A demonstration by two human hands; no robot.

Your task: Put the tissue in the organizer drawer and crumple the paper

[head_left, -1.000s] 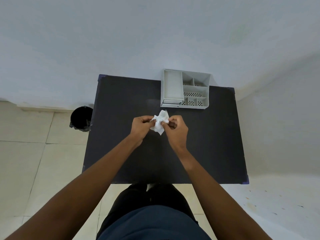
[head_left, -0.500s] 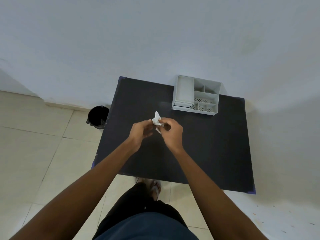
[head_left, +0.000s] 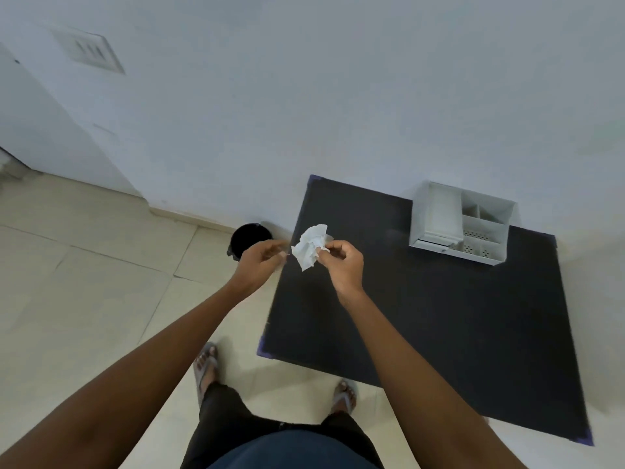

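Black rectangular table [head_left: 439, 316] by wall | white plastic compartment organizer [head_left: 460, 228] at far edge, drawer looks shut | right hand [head_left: 341, 262] pinching crumpled white paper wad [head_left: 310, 246] above table's left edge | left hand [head_left: 258, 265] just beside wad, fingers loosely curled, blurred; contact unclear | round black bin [head_left: 248, 239] on floor beyond

Counting two hands: left hand [head_left: 258, 262], right hand [head_left: 343, 265]. One crumpled paper [head_left: 310, 245], one organizer [head_left: 460, 228] at two o'clock, one bin [head_left: 248, 239], one counter [head_left: 439, 316].
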